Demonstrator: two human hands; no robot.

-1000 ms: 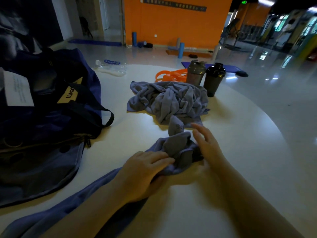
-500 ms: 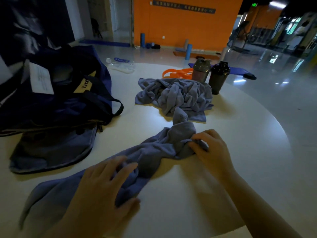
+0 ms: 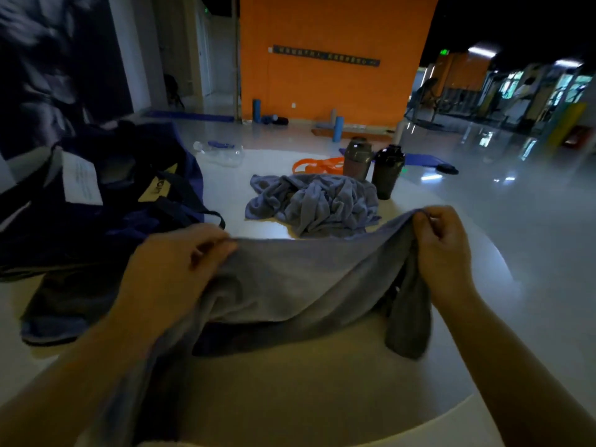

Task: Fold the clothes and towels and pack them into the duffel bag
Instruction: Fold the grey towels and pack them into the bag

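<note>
Both forearms reach forward over the table, raised above its surface. The left hand (image 3: 174,269) curls its fingers round the upper edge of a soft grey-blue towel (image 3: 290,285), thumb and fingertips pinching the cloth at its left end. The right hand (image 3: 442,250) is held a little higher, fist-like, pinching the same edge at its right end, so the towel hangs stretched between the two hands and sags in the middle, with one dangling end drooping below the right wrist and the other trailing under the left forearm.

The surface is a round white table (image 3: 322,398) in a dim gym hall with a glossy pale floor and an orange wall (image 3: 335,59) at the back. On the table's left side lies an open navy-blue fabric duffel bag (image 3: 106,201), near the left hand. Beyond the held towel, well apart from both hands, sits a crumpled grey-blue towel heap (image 3: 316,201). Behind that heap stand two dark plastic shaker bottles (image 3: 371,166), just beside an orange strap (image 3: 317,164), and a clear plastic water bottle (image 3: 219,151) lies at the far left rim.
</note>
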